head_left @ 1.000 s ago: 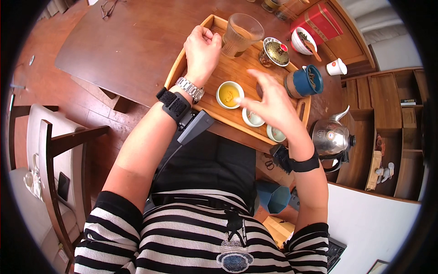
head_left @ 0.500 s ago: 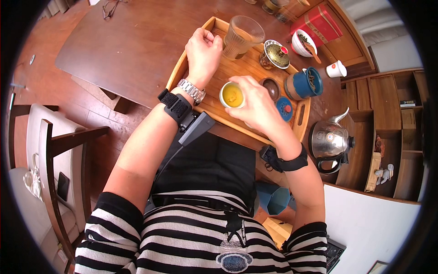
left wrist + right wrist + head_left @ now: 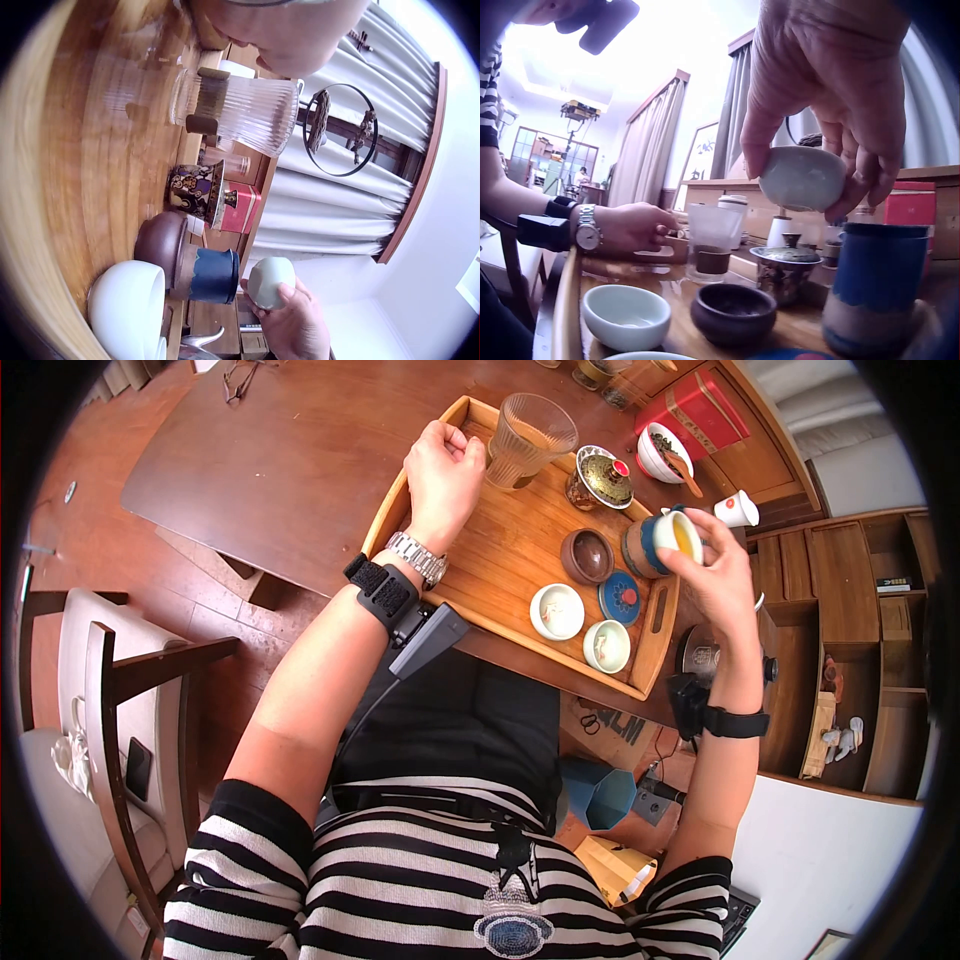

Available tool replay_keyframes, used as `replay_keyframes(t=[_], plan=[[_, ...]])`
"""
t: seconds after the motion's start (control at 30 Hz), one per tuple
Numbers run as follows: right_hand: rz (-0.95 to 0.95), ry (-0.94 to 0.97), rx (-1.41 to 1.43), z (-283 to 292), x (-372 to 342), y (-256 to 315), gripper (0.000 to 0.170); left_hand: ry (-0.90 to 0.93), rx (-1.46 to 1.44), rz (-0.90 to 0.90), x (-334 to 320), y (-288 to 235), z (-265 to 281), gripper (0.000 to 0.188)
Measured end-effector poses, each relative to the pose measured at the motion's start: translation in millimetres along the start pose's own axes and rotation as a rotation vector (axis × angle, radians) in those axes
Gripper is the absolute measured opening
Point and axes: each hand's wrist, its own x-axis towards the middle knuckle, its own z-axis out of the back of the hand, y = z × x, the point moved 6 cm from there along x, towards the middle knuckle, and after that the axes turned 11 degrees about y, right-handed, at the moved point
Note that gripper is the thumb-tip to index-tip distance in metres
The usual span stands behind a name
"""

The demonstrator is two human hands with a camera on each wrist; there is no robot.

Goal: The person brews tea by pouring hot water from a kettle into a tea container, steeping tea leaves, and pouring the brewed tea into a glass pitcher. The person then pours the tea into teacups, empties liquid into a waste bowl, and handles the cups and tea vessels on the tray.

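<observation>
One pale cup [image 3: 673, 526]: raised off the tray [image 3: 500, 578], yellow liquid [image 3: 684, 540] inside, mouth upward, body roughly upright; the exact tilt is hard to read.
Right hand [image 3: 724, 578]: pinches that cup, thumb on one side, fingers on the other — in the right wrist view the cup sits just below the palm, between the fingertips.
Cup's axis: round and squat, no long side to line up; the grip spans its width.
Blue canister [image 3: 643, 547]: stands near the cup, partly behind it in the head view; in the right wrist view the cup shows above its top and off to one side, apart from it.
Left hand [image 3: 445, 482]: the farther of the two, well apart from the cup — fingers loosely curled, nothing seen in them.
Ribbed glass [image 3: 520, 448]: upright on the tray, just beside the left hand.
</observation>
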Motion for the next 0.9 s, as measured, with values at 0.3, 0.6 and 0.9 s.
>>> replay_keyframes(t=[0.3, 0.6, 0.9], plan=[[-0.153, -0.180, -0.565, 66.7, 4.0, -29.0, 0.068, 0.000, -0.021, 0.007, 0.5, 3.4, -1.4, 0.018], [0.050, -0.225, -1.394, 25.3, 2.2, 18.4, 0.059, -0.009, -0.011, 0.004, 0.0, 3.6, -0.9, 0.020], [0.057, -0.395, -0.754, 43.7, -10.5, 1.9, 0.063, -0.004, -0.012, 0.016, 0.3, 0.5, 0.4, 0.018]])
